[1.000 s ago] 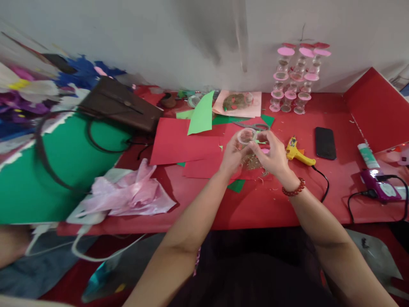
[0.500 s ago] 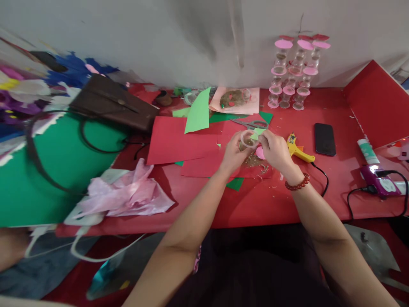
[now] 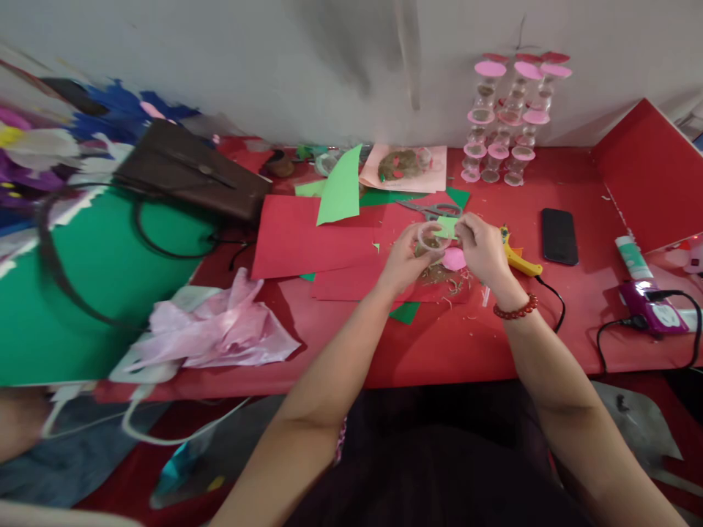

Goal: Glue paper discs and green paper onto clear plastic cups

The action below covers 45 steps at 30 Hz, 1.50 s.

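A small clear plastic cup [image 3: 422,241] with a round rim is held by my left hand [image 3: 405,260], its fingers curled around the side. My right hand [image 3: 486,249], with a red bead bracelet on the wrist, is closed in a pinch at the right edge of a small light green paper piece [image 3: 447,224], which overlaps the cup's rim. Just below the cup is a pink paper disc [image 3: 454,258]. Under the hands, brown dried bits [image 3: 447,278] lie scattered on red paper [image 3: 351,282]. Grey-handled scissors [image 3: 439,210] rest just behind the cup.
A yellow glue gun [image 3: 521,261] and a black phone [image 3: 559,236] lie to the right. Stacked clear cups with pink discs [image 3: 498,151] stand by the wall. A purple power socket [image 3: 653,311], pink plastic bag [image 3: 231,329] and brown handbag [image 3: 192,172] are around the table.
My right hand has shifted a little to the right, off the cup, uncovering more of the pink disc. The cup has moved slightly right in my left hand.
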Available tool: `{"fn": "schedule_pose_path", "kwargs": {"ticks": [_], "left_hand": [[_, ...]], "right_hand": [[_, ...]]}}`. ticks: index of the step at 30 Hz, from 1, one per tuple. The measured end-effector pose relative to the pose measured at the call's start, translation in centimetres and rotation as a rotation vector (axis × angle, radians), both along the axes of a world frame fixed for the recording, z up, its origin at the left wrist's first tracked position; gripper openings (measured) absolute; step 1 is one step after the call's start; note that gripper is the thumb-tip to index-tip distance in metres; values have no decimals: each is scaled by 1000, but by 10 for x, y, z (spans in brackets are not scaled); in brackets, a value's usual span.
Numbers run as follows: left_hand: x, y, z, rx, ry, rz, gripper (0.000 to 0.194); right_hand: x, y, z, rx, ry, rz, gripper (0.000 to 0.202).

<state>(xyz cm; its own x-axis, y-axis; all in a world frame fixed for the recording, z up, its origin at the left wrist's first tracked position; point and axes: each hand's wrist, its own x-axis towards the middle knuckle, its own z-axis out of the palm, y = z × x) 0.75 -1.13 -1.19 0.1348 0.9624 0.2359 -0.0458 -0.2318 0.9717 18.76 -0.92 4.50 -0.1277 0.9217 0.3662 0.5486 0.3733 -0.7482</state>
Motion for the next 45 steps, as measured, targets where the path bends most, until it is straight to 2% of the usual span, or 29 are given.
{"fn": "schedule_pose_path", "kwargs": {"ticks": [2, 5, 7, 9, 12, 16, 19, 23, 27, 29, 34, 38, 45], "left_hand": [[1, 0, 0, -30, -41, -1, 46], [1, -1, 2, -77, -106, -17, 47], [0, -1, 4, -104, -132, -56, 48], [-2, -2, 6, -126, -148, -108, 49], [-3, -1, 5, -138, -145, -146, 49], [-3, 2, -1, -68, -27, -67, 48], [-2, 3, -4, -49, 9, -44, 48], [0, 0, -2, -27, 22, -69, 45], [1, -3, 3, -13, 57, -88, 43], [0, -3, 3, -10, 81, -70, 44], [0, 0, 4, 55, 168, -39, 46], [2, 0, 8, 104, 253, -31, 35], [4, -2, 8, 101, 228, -79, 44]], "right_hand": [[0, 1, -2, -4, 124, 39, 13], [1, 4, -4, -45, 220, 179, 2], [3, 5, -4, -54, 221, 249, 9], [4, 7, -5, -54, 226, 261, 19], [4, 7, -4, -100, 235, 237, 24], [0, 3, -1, -152, 149, 151, 28], [-5, -3, 2, -115, 52, 51, 29], [-6, -7, 2, -99, 28, -65, 27], [-1, -4, 0, -97, 16, -138, 43], [1, -2, 0, -74, -6, -143, 40], [-3, -5, 3, -52, -45, -34, 30], [-6, -7, 2, -25, -113, -90, 30], [-4, -5, -3, -15, -300, -149, 23]]}}
